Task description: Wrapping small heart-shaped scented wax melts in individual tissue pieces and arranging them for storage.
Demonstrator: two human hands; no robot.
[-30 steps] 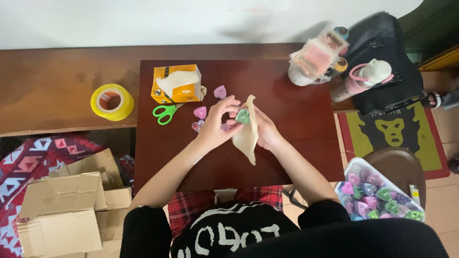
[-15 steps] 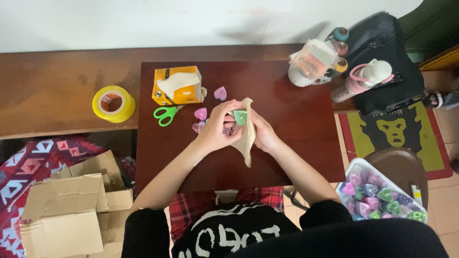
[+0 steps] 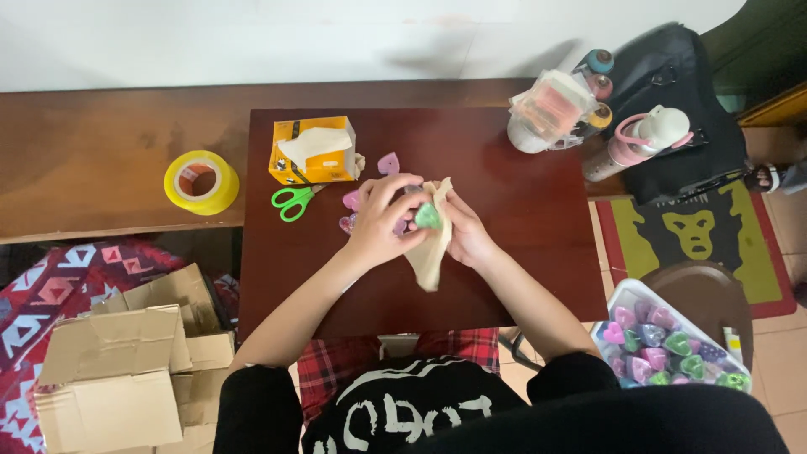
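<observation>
While held over the dark table (image 3: pixel 521 252), green heart (image 3: pixel 427 217) and beige cloth (image 3: pixel 430 252) pinched between fingers of left hand (image 3: pixel 380 220) and right hand (image 3: pixel 467 234).

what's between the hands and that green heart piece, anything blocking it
Nothing visible. The left hand and right hand both already touch the green heart piece, with the beige cloth hanging beneath it.

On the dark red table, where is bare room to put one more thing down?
Free: the right half of the table, between the right hand and the bottles; also the left front part, below the green scissors. Crowded: around the yellow box, the pink hearts and the left hand.
</observation>
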